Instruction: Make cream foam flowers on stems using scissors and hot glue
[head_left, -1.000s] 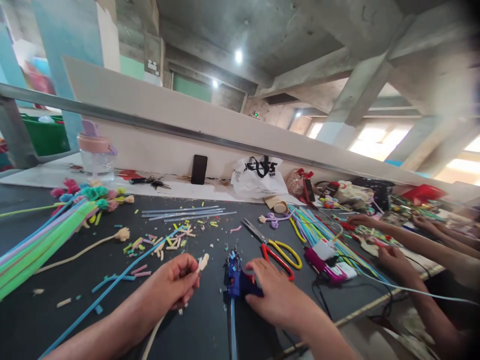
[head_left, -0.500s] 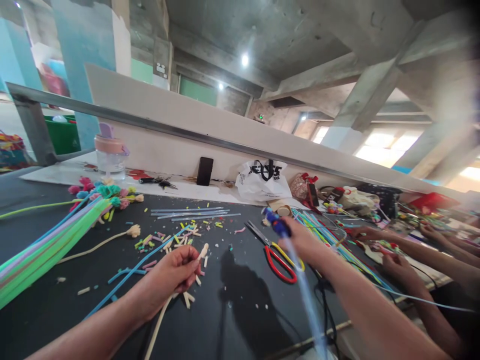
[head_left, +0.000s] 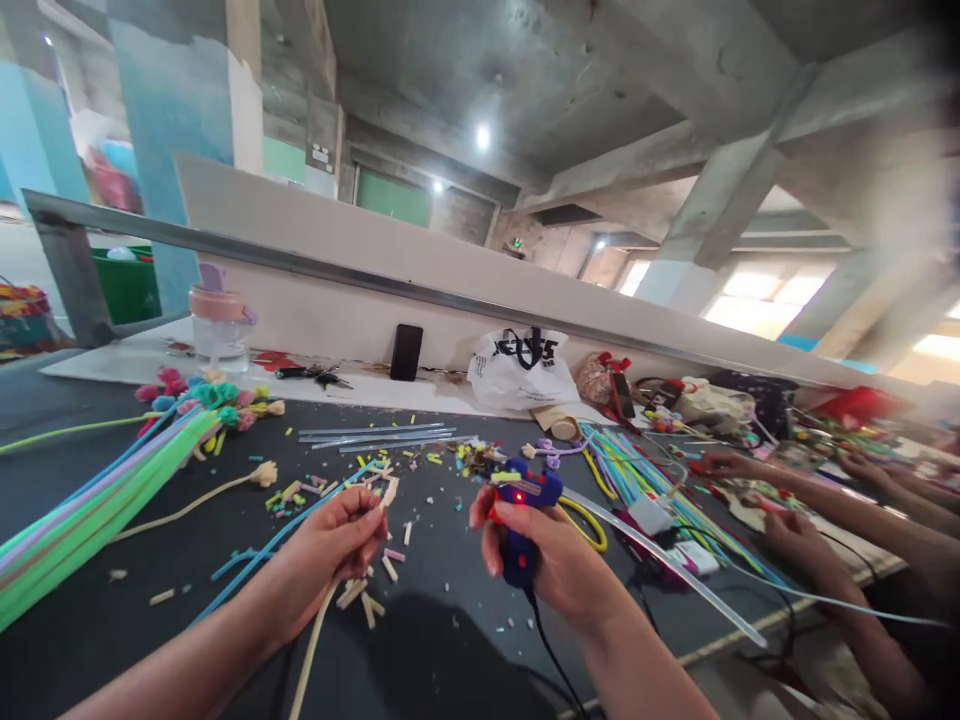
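Observation:
My left hand (head_left: pixel 341 540) is closed in a pinch on a cream pipe cleaner (head_left: pixel 309 655), whose pale tip (head_left: pixel 390 492) pokes out above the fingers and whose stem hangs below. My right hand (head_left: pixel 551 550) is wrapped round a blue hot glue gun (head_left: pixel 529 490) with a small red light on it. A long clear glue stick (head_left: pixel 675 565) runs out of its back, and a black cord (head_left: pixel 551 645) trails down. The gun's nose points left, apart from the left hand. Behind the right hand, the yellow handle of the scissors (head_left: pixel 596 525) shows; the rest is hidden.
Cut pipe cleaner bits (head_left: pixel 352 595) lie scattered on the dark table. Finished fuzzy flowers (head_left: pixel 217 395) with green stems lie left, near a bottle (head_left: pixel 219 330). Clear glue sticks (head_left: pixel 371 437) lie at the back. Pipe cleaners (head_left: pixel 630 465) and a co-worker's hands (head_left: pixel 795 530) are at right.
My right hand has brought the glue gun left and down, turning it so its nose points left. The glue stick now slants to the right. My left hand has shifted slightly left, still pinching the pipe cleaner.

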